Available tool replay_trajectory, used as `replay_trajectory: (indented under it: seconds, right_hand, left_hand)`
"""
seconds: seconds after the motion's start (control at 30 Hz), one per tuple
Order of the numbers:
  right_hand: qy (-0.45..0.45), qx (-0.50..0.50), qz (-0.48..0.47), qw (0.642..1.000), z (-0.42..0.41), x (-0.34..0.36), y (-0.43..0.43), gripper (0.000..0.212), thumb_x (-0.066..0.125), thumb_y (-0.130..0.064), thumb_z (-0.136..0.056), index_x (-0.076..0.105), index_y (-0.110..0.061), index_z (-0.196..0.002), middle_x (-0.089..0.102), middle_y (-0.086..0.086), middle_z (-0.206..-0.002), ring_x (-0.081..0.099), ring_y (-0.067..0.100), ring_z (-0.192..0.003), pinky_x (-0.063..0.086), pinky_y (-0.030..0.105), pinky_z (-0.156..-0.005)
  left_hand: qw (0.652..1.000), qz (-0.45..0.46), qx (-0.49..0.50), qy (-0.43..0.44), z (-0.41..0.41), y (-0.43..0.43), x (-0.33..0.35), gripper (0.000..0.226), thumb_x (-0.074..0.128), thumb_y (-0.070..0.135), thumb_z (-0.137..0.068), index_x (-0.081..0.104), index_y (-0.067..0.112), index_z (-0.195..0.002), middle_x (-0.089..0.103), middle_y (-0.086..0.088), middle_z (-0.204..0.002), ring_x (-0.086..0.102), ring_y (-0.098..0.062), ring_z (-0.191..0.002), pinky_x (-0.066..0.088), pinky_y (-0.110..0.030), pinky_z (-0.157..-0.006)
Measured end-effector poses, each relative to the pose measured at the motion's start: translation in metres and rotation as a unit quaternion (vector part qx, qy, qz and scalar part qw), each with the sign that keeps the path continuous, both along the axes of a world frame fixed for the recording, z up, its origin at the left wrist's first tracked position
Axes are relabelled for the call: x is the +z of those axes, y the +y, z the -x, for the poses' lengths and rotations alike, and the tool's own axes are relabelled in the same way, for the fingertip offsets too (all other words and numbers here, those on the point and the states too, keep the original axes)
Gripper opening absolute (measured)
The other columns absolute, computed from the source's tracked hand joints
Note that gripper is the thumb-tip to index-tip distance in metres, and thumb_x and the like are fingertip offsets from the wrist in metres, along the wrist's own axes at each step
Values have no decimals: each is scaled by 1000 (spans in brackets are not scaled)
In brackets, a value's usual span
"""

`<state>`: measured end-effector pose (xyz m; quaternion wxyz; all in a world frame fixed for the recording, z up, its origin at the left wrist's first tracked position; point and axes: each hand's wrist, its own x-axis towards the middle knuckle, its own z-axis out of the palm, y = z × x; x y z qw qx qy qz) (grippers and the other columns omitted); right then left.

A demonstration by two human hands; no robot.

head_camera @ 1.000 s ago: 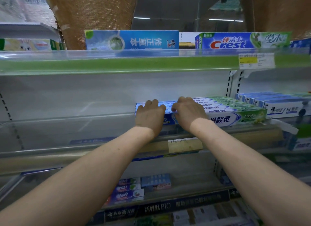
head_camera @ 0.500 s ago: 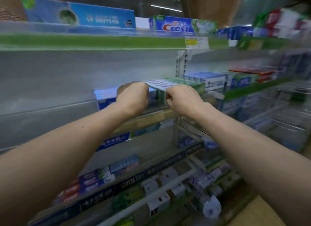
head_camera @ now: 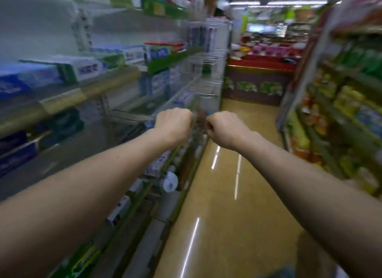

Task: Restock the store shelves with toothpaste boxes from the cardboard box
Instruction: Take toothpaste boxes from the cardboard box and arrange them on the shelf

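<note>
toothpaste boxes (head_camera: 88,67) | white-green-blue, blurred | lying flat, side by side | on left shelf (head_camera: 107,85)

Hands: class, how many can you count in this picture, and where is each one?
2. The left hand is a fist before the shelves; the right hand is a fist close beside it, apart, above the aisle floor. Both hold nothing.

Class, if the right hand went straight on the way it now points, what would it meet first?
Likely the wire rack beyond the right hand, though blur leaves depth unclear.
</note>
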<state>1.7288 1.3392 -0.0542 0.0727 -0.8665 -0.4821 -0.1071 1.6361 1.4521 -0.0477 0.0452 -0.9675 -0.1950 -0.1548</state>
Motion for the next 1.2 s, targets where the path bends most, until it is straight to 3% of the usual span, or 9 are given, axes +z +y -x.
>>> replay_trajectory:
  seconds: [0.27,0.4,0.6,0.8,1.0,1.2]
  right_hand:
    - [42,-186,12,982,-13,-45,-164,15,47,-13,-91,55,-21,-81,61,7,-83,61,31,-85,39,32,-62]
    - [71,-255,12,964,-31,-70,-244,15,48,-14,-90,58,-19,-80,66,11,-90,63,32,-88,50,38,-69]
    - [155,-330,18,931,-45,-132,-357,18,50,-17,-90,66,-13,-96,66,15,-105,60,34,-102,41,32,-71]
    - [256,-382,22,887,-56,-209,-445,17,53,-16,-87,65,-15,-99,64,15,-113,58,37,-108,43,34,-77]
    - [329,-412,28,849,-57,-278,-489,17,49,-12,-88,63,-6,-96,63,17,-108,57,38,-103,33,31,-66]
    - [410,-434,59,800,-40,-338,-521,21,51,-16,-92,63,-8,-107,61,14,-117,56,32,-109,36,31,-72]
  left_hand:
    - [987,-6,-152,47,-65,-145,-45,10,50,17,-91,57,20,-86,63,-2,-87,60,-26,-81,46,-32,-64]
    - [969,-20,-229,89,-97,-225,-72,10,49,15,-92,59,18,-91,58,-1,-79,57,-23,-72,47,-31,-60]
    - [931,-19,-323,170,-132,-336,-131,17,45,12,-91,61,16,-97,65,-9,-97,61,-32,-90,41,-33,-66]
    - [894,6,-362,265,-158,-424,-207,15,51,17,-90,60,16,-102,63,-8,-109,61,-30,-103,37,-31,-70]
    - [855,-9,-378,354,-174,-473,-274,5,55,22,-91,55,19,-87,64,-6,-104,62,-26,-96,39,-28,-65]
    - [794,-34,-434,424,-171,-499,-340,19,51,21,-91,61,15,-106,62,-7,-113,59,-29,-106,42,-31,-74]
